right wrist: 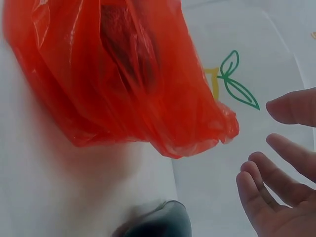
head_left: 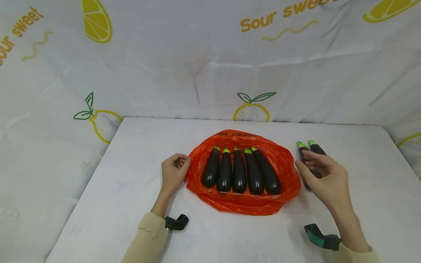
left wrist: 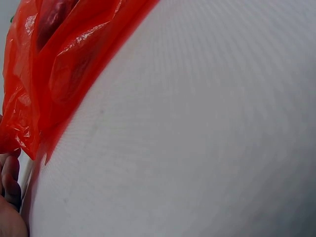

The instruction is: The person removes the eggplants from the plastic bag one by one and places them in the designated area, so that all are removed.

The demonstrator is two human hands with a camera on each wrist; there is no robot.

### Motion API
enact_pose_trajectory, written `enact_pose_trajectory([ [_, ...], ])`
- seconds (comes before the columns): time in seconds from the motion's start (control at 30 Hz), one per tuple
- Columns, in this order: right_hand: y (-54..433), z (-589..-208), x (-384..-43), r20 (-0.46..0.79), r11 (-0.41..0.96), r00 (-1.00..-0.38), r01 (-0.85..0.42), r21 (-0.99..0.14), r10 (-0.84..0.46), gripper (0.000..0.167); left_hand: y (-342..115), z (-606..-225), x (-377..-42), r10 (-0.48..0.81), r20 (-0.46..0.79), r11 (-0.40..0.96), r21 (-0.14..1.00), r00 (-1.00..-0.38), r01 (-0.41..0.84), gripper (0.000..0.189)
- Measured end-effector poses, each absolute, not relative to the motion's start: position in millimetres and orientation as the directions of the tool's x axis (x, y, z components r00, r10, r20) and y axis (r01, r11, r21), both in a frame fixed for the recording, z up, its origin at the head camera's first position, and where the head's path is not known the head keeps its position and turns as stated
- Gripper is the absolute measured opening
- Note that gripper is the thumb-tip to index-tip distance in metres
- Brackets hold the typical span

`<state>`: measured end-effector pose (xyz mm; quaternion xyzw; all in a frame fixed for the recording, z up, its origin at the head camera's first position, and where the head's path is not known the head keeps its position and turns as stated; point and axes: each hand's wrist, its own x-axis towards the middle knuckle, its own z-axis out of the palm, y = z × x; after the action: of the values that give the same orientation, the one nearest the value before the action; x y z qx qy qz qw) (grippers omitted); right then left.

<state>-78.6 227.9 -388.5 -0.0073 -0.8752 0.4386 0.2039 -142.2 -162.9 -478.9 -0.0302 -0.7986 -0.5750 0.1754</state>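
Observation:
A red plastic bag (head_left: 243, 204) lies spread on the table, with several dark eggplants (head_left: 239, 171) side by side in its opening, green stem ends pointing away. At the bag's left edge my left hand (head_left: 174, 171) pinches the plastic; the left wrist view shows only part of its fingers (left wrist: 10, 177) beneath a bag corner. To the right of the bag, my right hand (head_left: 329, 179) hovers over two more eggplants (head_left: 317, 148), partly hiding them. Its thumb and fingers are spread apart in the right wrist view, where a dark rounded end (right wrist: 160, 222) shows at the bottom.
The white table (head_left: 131, 204) reaches back to a hanging white cloth (head_left: 164, 80) printed with lemons and lettering. A dark wrist device (head_left: 177, 222) sits on the left wrist, another device (head_left: 320, 237) on the right.

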Motion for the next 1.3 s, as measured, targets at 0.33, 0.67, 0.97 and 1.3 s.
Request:
enact_pose_trajectory([
  [0.33,215,-388,-76,0.341,0.607,-0.938,-0.240,-0.758,0.056,0.034,-163,-479,-142,-0.157,0.326,0.330,0.907,-0.932,0.262,0.007],
  [0.67,203,-392,-77,0.308,0.591,-0.951,-0.246,-0.768,0.004,0.036,-163,-478,-142,-0.161,0.293,0.331,0.916,-0.942,0.228,0.008],
  [0.97,199,-401,-79,0.256,0.634,-0.966,-0.216,-0.743,-0.030,0.039,-163,-479,-142,-0.164,0.298,0.322,0.917,-0.941,0.234,0.008],
  [1.3,196,-409,-81,0.222,0.676,-0.974,-0.191,-0.712,-0.042,0.039,-163,-479,-143,-0.152,0.312,0.322,0.913,-0.938,0.251,0.008],
])
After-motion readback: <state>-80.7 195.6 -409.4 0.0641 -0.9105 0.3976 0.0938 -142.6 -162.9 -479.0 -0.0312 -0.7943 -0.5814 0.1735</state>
